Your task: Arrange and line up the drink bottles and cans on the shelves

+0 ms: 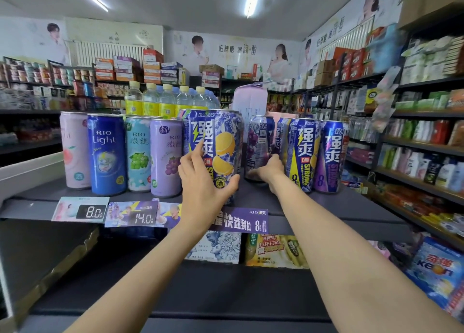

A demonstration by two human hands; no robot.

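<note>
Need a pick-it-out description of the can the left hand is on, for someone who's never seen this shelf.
Start at the dark top shelf with its row of tall cans. The lemon can stands mid-row at the front edge, gripped low by the left hand. It alone shows big yellow lemon slices on blue; the pastel cans to its left show grapes.

the left hand (204, 182) grips a blue lemon can (221, 142) at the front edge of the shelf (339, 202). the right hand (270, 168) holds a grape can (258, 142) farther back, just beside a lemon can row (301, 154) toward the shelf's right end.
</note>
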